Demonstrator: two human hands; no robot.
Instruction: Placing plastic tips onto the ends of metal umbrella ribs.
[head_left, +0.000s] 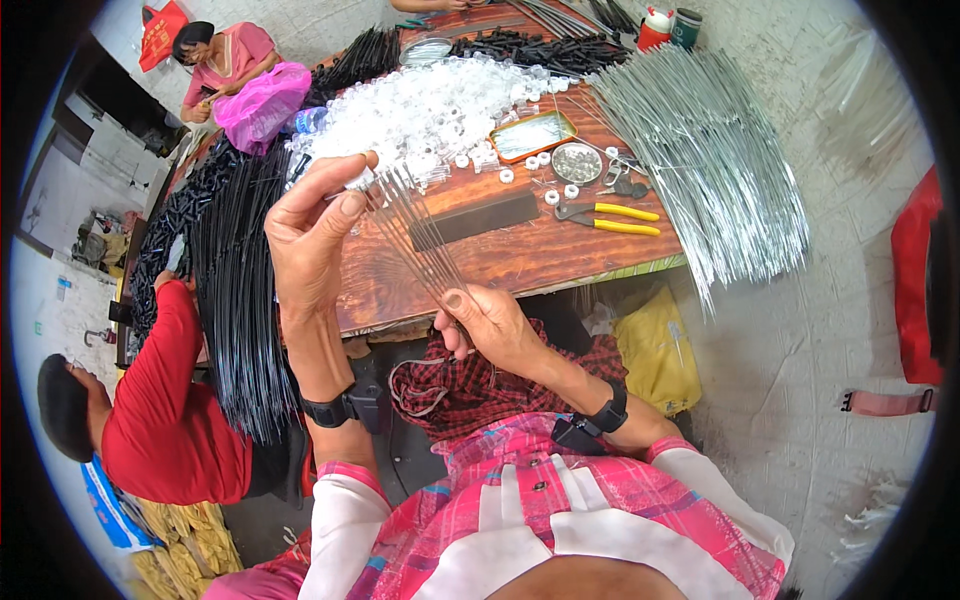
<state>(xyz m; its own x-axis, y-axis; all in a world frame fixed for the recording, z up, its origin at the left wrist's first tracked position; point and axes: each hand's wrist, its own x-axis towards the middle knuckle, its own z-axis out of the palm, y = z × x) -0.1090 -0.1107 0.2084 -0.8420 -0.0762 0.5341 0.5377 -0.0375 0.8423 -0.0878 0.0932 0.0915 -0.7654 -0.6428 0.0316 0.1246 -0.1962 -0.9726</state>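
Several thin metal rods (418, 240) stretch in a slanting bundle between my two hands, above the table. My left hand (312, 215) is raised, its thumb and fingers pinching a small white plastic piece (360, 180) at the rods' upper ends. Part of that piece is hidden by the fingers. Lower and to the right, my right hand (488, 322) is closed round the lower part of the rods, thumb on top. Beyond the rods lies a dark flat bar (475, 218) on the wooden table (380, 285).
Yellow-handled pliers (625, 218), a bowl of small parts (577, 163) and an orange-rimmed tray (533, 137) lie beyond my hands. White plastic parts (420, 105) are heaped behind. Silvery rods (700, 150) overhang the right edge, black rods (238, 290) the left. A person in red (170, 430) sits at left.
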